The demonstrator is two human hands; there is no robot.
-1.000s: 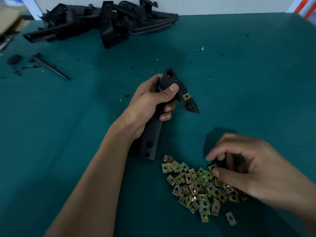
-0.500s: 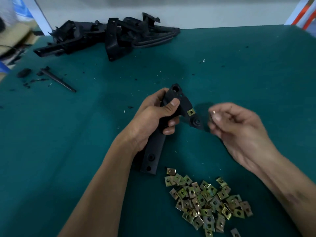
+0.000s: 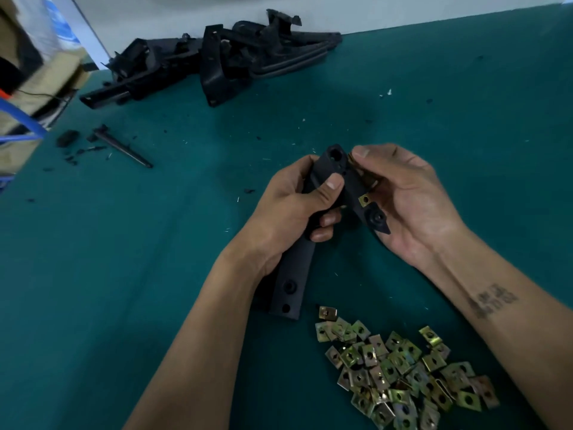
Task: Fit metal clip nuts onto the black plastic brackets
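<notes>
Teal mat (image 3: 465,150) runs to the far wall, where spare brackets (image 3: 217,57) lie heaped at far left. Your left hand (image 3: 288,209) clenches the bracket (image 3: 297,268) at centre, its near end resting on the mat, one fitted nut (image 3: 365,200) showing. Your right hand (image 3: 412,197) pinches a clip nut (image 3: 361,169) against the bracket's right edge; started crooked, it could jam or spring away. Keep your forearm off the nut pile (image 3: 403,373), near right, or it scatters
</notes>
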